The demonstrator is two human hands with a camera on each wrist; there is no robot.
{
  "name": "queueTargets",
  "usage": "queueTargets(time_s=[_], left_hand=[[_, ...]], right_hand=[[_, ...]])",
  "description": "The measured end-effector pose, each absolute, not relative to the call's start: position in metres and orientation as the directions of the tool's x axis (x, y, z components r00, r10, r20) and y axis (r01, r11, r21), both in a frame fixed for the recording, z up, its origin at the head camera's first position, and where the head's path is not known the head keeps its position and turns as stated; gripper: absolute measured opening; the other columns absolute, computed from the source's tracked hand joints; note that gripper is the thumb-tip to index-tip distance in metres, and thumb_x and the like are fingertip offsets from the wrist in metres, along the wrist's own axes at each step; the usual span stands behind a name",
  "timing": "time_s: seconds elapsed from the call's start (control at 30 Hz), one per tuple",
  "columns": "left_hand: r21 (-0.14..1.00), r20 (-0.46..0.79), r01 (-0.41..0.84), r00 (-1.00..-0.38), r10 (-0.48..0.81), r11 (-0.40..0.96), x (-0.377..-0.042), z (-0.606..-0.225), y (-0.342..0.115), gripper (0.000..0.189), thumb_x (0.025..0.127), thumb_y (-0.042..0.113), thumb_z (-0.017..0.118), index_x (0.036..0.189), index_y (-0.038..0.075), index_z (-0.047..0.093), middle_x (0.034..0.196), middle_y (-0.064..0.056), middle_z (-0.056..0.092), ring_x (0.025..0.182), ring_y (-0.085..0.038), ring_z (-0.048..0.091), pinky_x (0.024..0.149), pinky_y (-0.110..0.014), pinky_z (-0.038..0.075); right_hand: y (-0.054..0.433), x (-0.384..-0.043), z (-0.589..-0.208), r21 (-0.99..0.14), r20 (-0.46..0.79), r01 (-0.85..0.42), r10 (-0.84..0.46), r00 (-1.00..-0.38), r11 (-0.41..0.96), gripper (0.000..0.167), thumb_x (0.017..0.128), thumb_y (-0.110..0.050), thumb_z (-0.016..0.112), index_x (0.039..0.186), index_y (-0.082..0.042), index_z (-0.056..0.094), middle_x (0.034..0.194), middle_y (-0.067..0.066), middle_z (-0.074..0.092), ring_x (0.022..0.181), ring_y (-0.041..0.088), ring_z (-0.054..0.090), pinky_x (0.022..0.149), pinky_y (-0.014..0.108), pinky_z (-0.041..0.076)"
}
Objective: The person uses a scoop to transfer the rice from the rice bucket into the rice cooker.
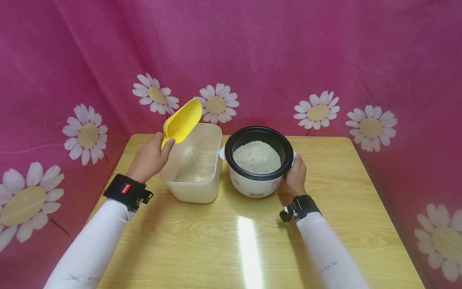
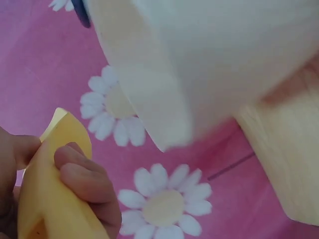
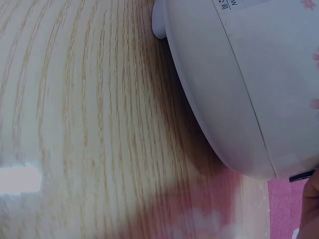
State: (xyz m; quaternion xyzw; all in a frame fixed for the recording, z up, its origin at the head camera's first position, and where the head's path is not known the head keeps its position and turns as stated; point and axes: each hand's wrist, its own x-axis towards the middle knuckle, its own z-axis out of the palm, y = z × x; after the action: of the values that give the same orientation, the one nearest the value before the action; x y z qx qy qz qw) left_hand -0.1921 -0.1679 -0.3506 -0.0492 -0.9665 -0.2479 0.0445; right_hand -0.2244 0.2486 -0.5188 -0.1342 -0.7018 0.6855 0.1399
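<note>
My left hand (image 1: pixel 149 158) grips the handle of a yellow scoop (image 1: pixel 184 120), raised over the left rim of a cream plastic bin (image 1: pixel 195 192). No grain shows in the scoop's bowl. Rice (image 1: pixel 196 164) lies in the bottom of the bin. In the left wrist view, fingers (image 2: pixel 87 181) curl round the yellow handle. To the right of the bin stands a white rice cooker (image 1: pixel 252 186) with a black rim, heaped with rice (image 1: pixel 258 157) inside. My right hand (image 1: pixel 296 174) holds the cooker's right side handle; in the right wrist view only part of that hand shows.
Both containers stand side by side on a light wooden table (image 1: pixel 202 241), near its back edge. A pink curtain (image 1: pixel 252 60) with large daisies hangs behind and along both sides. A bright light reflection crosses the table's front.
</note>
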Motion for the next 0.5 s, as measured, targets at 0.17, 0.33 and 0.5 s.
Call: queueTargets(time_s=[0.17,0.33,0.5], left_hand=[[0.477,0.130,0.107,-0.990,0.050,0.872,-0.182,-0.360,-0.186,0.055,0.110,0.039,0.044,0.146,-0.002,0.043,0.115,-0.027,0.065,0.100,-0.043,0.061,0.088,-0.056,0.050],[0.471,0.110,0.077,-0.994,0.028,0.879,-0.172,-0.367,-0.198,0.054,0.110,0.040,0.044,0.141,-0.004,0.044,0.101,-0.023,0.061,0.091,-0.039,0.057,0.079,-0.048,0.049],[0.457,0.104,0.045,-0.995,-0.003,0.888,-0.163,-0.375,-0.212,0.053,0.110,0.040,0.043,0.135,-0.006,0.045,0.091,-0.019,0.057,0.081,-0.035,0.056,0.071,-0.041,0.047]], right_hand=[[0.249,-0.226,-0.523,-0.997,0.064,-0.038,0.414,-0.908,0.069,0.058,0.111,-0.047,0.025,0.125,-0.009,0.066,0.101,-0.010,0.061,0.099,0.008,0.053,0.094,0.020,0.042],[0.249,-0.227,-0.523,-0.990,0.109,-0.057,0.427,-0.898,0.131,0.061,0.111,-0.046,0.023,0.127,-0.004,0.065,0.102,-0.011,0.060,0.100,0.007,0.052,0.097,0.019,0.039],[0.248,-0.224,-0.520,-0.998,0.052,-0.032,0.403,-0.914,0.057,0.059,0.111,-0.050,0.023,0.123,-0.014,0.067,0.100,-0.009,0.062,0.099,0.009,0.053,0.094,0.021,0.043]])
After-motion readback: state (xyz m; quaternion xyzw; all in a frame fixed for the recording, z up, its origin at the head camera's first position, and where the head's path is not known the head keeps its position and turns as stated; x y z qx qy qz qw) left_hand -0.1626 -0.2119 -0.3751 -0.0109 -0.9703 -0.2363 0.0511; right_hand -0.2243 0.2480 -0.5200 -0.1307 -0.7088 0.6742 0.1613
